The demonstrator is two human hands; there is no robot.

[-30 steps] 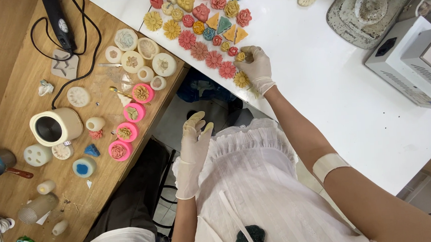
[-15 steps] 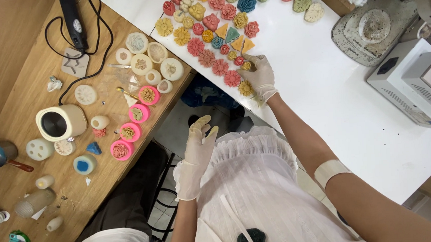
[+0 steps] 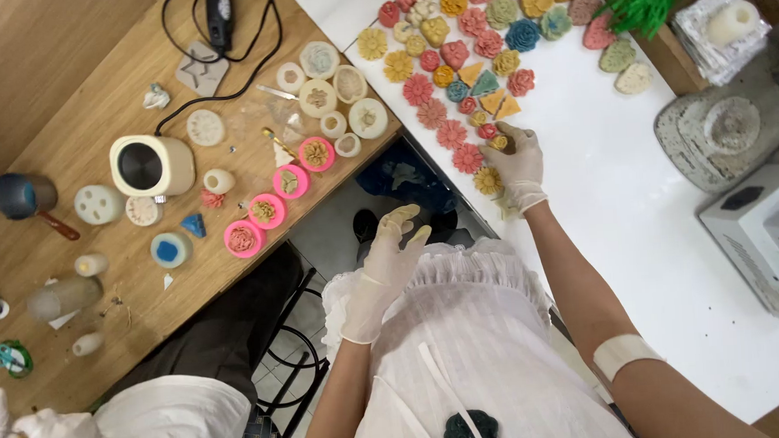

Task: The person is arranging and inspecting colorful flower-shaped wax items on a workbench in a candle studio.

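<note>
Head view — right hand (image 3: pixel 517 161) pinches a small flower piece (image 3: pixel 498 141) (white table (image 3: pixel 637 197)); left hand (image 3: pixel 390 254) open, empty.

Bright even light, sharp, soft shadows.

You're in a small craft workshop.
Pink silicone moulds (image 3: pixel 269 207) and a melting pot (image 3: pixel 150 165) crowd your wooden table (image 3: pixel 64 103); coloured cast flowers (image 3: pixel 478 41) cover the white table's (image 3: pixel 638 224) far edge.
</note>
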